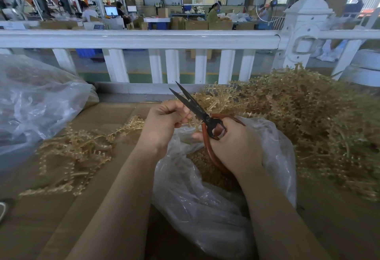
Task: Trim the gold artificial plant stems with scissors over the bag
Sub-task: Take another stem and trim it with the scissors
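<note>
My right hand [236, 146] grips the red-handled scissors [197, 107], whose dark blades stand apart and point up and left. My left hand [164, 124] pinches a small gold stem piece [192, 123] right beside the blades, near their pivot. Both hands hover over the clear plastic bag [205, 208], which lies open on the cardboard and holds gold cuttings [207, 169]. A big heap of gold stems [308, 120] lies to the right. A smaller, flatter spread of gold stems [78, 153] lies to the left.
The work surface is brown cardboard [51, 218]. A second large clear plastic bag [35, 103] bulges at the left. A white railing [144, 40] runs across behind the table. Beyond it, people work among boxes and screens.
</note>
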Motion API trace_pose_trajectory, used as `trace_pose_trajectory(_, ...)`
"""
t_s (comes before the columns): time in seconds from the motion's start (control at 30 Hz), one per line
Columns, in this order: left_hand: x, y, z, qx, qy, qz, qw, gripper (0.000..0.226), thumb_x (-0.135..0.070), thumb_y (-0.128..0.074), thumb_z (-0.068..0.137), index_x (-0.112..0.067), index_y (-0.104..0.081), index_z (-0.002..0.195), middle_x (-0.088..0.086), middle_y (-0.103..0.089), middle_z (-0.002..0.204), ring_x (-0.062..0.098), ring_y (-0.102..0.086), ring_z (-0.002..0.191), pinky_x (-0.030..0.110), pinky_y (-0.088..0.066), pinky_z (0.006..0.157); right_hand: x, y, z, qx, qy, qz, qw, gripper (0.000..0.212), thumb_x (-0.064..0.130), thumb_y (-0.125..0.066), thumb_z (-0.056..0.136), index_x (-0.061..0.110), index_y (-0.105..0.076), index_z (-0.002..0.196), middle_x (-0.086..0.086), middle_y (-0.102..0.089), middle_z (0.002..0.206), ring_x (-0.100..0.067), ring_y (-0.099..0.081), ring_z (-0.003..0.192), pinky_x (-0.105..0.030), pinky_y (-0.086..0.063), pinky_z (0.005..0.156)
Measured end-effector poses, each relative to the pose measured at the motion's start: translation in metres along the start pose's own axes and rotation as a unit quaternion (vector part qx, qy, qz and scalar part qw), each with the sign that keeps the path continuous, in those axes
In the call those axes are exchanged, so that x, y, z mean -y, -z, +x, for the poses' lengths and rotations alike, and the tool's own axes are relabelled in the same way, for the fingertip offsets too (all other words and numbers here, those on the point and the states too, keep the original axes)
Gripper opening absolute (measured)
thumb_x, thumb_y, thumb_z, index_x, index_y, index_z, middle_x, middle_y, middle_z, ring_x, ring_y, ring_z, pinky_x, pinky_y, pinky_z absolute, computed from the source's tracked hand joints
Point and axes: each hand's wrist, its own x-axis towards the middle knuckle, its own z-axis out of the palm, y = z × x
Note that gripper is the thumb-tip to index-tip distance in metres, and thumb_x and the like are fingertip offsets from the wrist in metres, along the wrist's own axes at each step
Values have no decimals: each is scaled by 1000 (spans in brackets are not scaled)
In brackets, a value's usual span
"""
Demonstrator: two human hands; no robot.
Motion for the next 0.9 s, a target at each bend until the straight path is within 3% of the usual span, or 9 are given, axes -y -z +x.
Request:
trace_pose_trajectory(0.2, 1, 1, 1, -3, 27, -14, 1000, 27, -5, -58, 96, -18, -68, 74, -1, -66, 72, 8, -54, 64, 24, -40, 65, 2, -1, -1, -2, 1, 35, 999, 58, 84, -57, 68, 26, -60, 71, 15, -58, 63, 1, -54, 60, -21, -44, 55)
trace_pose_trajectory(0.37, 2, -2, -1, -9, 78, -34, 996, 25, -9, -63, 94, -20, -75, 75, -3, -69, 72, 7, -55, 63, 27, -37, 63, 4, -1, -1, 4, -64, 149, 987, 59, 82, -59, 70, 23, -64, 68, 11, -62, 59, -5, -59, 58, -23, -43, 53)
trace_pose_trajectory(0.47, 1, -6, -2, 2, 84, -19, 996, 28, -12, -67, 91, -25, -78, 69, -4, -72, 73, 4, -58, 61, 27, -38, 65, 5, 1, 2, 18, -81, 199, 976, 52, 72, -67, 76, 21, -64, 65, 12, -59, 55, -9, -58, 54, -28, -45, 52)
trace_pose_trajectory(0.63, 1, -11, -5, 18, 85, -1, 996, 19, -12, -68, 90, -22, -75, 76, -4, -73, 73, 2, -59, 62, 28, -39, 67, -1, -4, 5, 59, -94, 216, 970, 25, 37, -75, 89, 19, -70, 72, 16, -62, 54, -1, -58, 52, -12, -38, 50)
trace_pose_trajectory(0.8, 1, -10, -3, -2, 75, 1, 997, 7, -18, -72, 89, -21, -73, 83, -3, -74, 79, 4, -60, 65, 25, -42, 66, -2, -6, 4, 53, -104, 236, 965, 19, 33, -75, 89, 20, -71, 75, 11, -67, 62, -2, -62, 58, -15, -43, 55)
trace_pose_trajectory(0.9, 2, -8, -1, -33, 51, 1, 998, 6, -18, -70, 91, -17, -72, 86, -4, -73, 76, 3, -58, 63, 23, -41, 63, 0, -6, 4, 49, -97, 232, 967, 26, 34, -74, 90, 20, -67, 69, 14, -64, 57, 0, -59, 53, -11, -39, 50)
